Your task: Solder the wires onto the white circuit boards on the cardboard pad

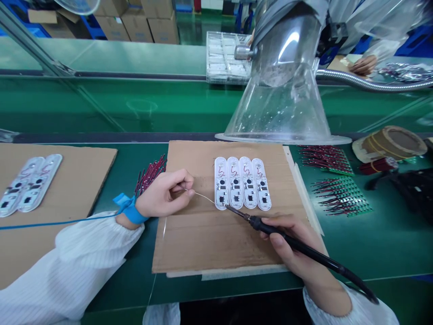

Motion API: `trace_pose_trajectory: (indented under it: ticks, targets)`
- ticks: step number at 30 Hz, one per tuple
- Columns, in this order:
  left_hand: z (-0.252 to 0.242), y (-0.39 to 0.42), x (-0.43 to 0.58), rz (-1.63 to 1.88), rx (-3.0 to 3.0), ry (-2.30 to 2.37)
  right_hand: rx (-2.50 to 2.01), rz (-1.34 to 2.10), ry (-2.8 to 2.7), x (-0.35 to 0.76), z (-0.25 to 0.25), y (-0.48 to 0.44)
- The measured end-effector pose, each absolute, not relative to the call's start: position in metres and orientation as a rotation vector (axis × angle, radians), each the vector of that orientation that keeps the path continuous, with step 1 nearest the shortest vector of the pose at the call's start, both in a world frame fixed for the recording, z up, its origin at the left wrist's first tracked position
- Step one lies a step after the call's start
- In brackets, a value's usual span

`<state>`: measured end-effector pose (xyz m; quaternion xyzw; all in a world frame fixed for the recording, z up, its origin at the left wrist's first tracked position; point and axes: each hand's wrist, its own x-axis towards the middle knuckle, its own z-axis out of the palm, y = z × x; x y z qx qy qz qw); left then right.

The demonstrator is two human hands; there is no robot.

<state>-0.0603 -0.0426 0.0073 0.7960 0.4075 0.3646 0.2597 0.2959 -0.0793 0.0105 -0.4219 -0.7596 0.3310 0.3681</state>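
Several long white circuit boards with rounded ends lie side by side on a cardboard sheet. My right hand is closed around a soldering iron, its tip at the lower end of the leftmost board. Between the thumb and fingers of my left hand is pinched a thin solder wire, which runs to the same spot near the tip. A blue wrist strap circles my left wrist. Behind that hand stands a bundle of dark red wires.
Two more white boards lie on another cardboard sheet at left. A clear fume hood hangs over the far edge. At right are green boards with red wires and a tan round container. Across the barrier shows another person's hand.
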Motion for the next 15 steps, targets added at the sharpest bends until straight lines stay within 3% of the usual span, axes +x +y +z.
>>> trace_pose_trajectory:
  ticks: [15]
  targets:
    - [0.007,-0.042,-0.062,0.889,2.09,1.179,-1.086,0.944,-1.844,0.305,-0.004,-0.084]
